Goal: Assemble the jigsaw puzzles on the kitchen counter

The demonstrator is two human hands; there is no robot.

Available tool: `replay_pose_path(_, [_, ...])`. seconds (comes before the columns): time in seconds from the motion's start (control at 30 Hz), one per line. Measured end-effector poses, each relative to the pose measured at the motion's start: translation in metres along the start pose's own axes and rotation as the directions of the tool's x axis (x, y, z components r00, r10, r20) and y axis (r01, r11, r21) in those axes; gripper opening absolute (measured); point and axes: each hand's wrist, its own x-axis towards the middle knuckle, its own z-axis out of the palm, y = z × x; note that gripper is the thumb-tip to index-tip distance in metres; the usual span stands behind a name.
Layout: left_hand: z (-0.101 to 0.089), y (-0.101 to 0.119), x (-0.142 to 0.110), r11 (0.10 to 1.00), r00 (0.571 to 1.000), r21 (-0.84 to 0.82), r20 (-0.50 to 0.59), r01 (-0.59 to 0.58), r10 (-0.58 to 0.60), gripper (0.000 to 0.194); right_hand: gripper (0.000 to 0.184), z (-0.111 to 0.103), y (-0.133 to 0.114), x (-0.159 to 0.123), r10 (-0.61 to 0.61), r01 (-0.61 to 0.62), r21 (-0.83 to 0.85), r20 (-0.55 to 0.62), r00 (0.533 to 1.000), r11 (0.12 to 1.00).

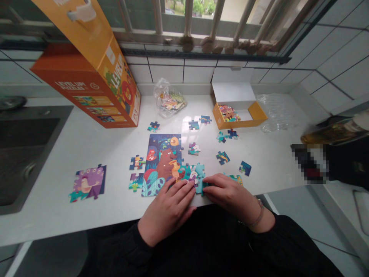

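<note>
A partly joined jigsaw puzzle point(161, 157) with a brown bear lies on the counter. My left hand point(173, 206) rests on its lower edge, fingers stretched out over the joined pieces and holding nothing. At the puzzle's lower right corner, my right hand point(227, 192) pinches a teal puzzle piece point(204, 186) against the neighbouring rabbit piece point(192, 171). Its fingers partly hide that piece, so I cannot tell if it is locked in. A colourful piece point(236, 179) lies just beyond my right hand.
Loose pieces point(223, 157) lie around the puzzle. A joined purple section point(88, 184) is at the left, near the sink point(62, 127). Behind stand an orange puzzle box point(95, 86), a bag of pieces point(170, 100) and an open yellow box point(230, 124). A bottle point(331, 130) is at right.
</note>
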Motion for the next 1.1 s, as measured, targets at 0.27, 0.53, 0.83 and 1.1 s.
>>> replay_pose_path(0.27, [0.001,0.0,-0.001,1.0,1.0,-0.016,-0.026,-0.006,0.006,0.037,0.012,0.001,-0.002,0.002,0.0,0.0,-0.002,-0.004,1.0,1.0])
replay_pose_path(0.53, [0.003,-0.001,-0.003,1.0,1.0,-0.017,-0.021,-0.005,0.005,0.038,0.01,-0.019,0.007,0.003,0.013,-0.016,-0.035,-0.067,0.998,0.999])
replay_pose_path(0.83, [0.003,-0.001,-0.003,1.0,1.0,-0.02,-0.031,-0.004,0.004,0.038,0.008,-0.055,0.1,0.052,0.061,-0.074,-0.14,-0.093,0.994,0.987])
replay_pose_path(1.1, [-0.002,0.0,-0.002,0.999,0.996,-0.047,-0.086,-0.008,0.004,0.027,0.014,-0.042,0.12,0.074,0.091,-0.085,-0.149,0.036,0.995,0.985])
